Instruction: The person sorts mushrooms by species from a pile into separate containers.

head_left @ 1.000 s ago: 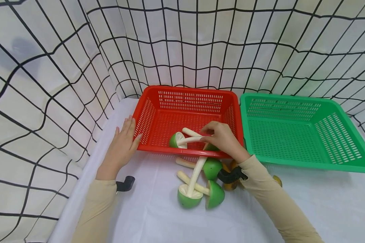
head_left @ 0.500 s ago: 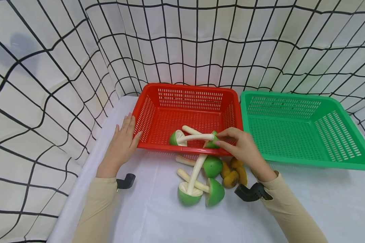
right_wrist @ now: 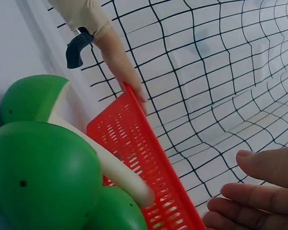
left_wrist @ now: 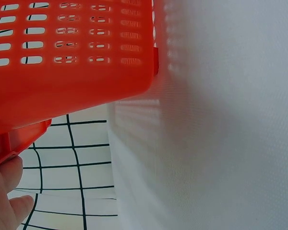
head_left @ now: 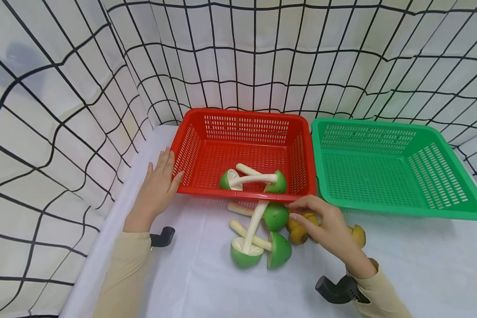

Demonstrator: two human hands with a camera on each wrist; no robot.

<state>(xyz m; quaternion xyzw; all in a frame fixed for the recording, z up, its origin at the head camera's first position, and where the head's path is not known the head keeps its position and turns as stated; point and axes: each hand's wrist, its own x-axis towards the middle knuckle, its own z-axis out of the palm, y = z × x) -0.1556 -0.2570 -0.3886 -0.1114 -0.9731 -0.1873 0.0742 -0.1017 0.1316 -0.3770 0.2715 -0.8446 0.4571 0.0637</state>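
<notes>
My left hand (head_left: 154,190) rests with extended fingers against the left rim of the red basket (head_left: 246,194). Inside, near the front wall, lie two green-capped toy mushrooms with pale stems; one cap (head_left: 277,182) faces right, the other cap (head_left: 225,180) left. My right hand (head_left: 329,225) is just in front of the basket's right front corner, over small brown-yellow mushrooms (head_left: 298,235) that it partly covers. Its fingers are loosely bent, with nothing between them in the right wrist view. Beside it on the table are more green mushrooms (head_left: 280,251), one stem leaning on the basket.
To the right, a green basket (head_left: 401,213) stands against the red one. Another brown-yellow mushroom (head_left: 359,236) lies in front of it, right of my right hand. Black netting (head_left: 255,48) over white cloth rises behind and at the left. A white cloth covers the table.
My right hand has let go of a green mushroom inside the red basket, then drawn back over the front rim toward the brown-yellow mushrooms. The left hand stays at the basket's rim.
</notes>
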